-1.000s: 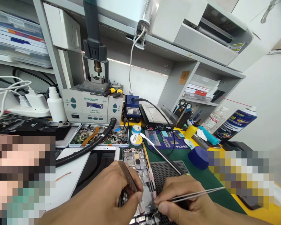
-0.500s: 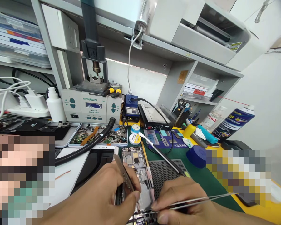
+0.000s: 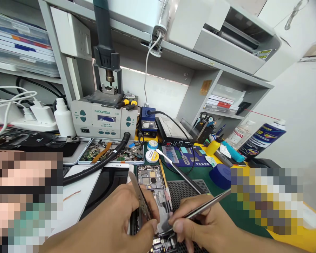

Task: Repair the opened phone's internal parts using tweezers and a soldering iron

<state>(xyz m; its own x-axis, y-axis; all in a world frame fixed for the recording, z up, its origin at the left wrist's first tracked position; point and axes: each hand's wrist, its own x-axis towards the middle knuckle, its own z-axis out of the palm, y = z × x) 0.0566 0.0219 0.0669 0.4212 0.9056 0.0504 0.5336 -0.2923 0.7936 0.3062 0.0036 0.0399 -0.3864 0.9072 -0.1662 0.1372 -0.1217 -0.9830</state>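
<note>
In the lower middle lies an opened smartphone (image 3: 162,202), its inner boards and silver plate showing. My left hand (image 3: 121,214) rests over the phone's left edge, closed around a flat, dark grey metal tool (image 3: 137,188) with small holes; its lower end is hidden by my fingers. My right hand (image 3: 200,223), at the phone's right side, pinches metal tweezers (image 3: 209,203). Their rear end slants up to the right, and the thin tip reaches across the phone's lower part, above a small board with connectors (image 3: 160,244).
Beside the phone lie a white-framed screen (image 3: 113,179) and a grey perforated mat (image 3: 181,189). A hot-air station (image 3: 105,121) stands behind, its black hose (image 3: 94,171) crossing a tray of circuit boards (image 3: 81,160). A blue round object (image 3: 220,175) is to the right.
My right hand has turned the tweezers, so their rear end now points further up. The right fingertips have shifted slightly, uncovering more of the lower board. My left hand has hardly moved.
</note>
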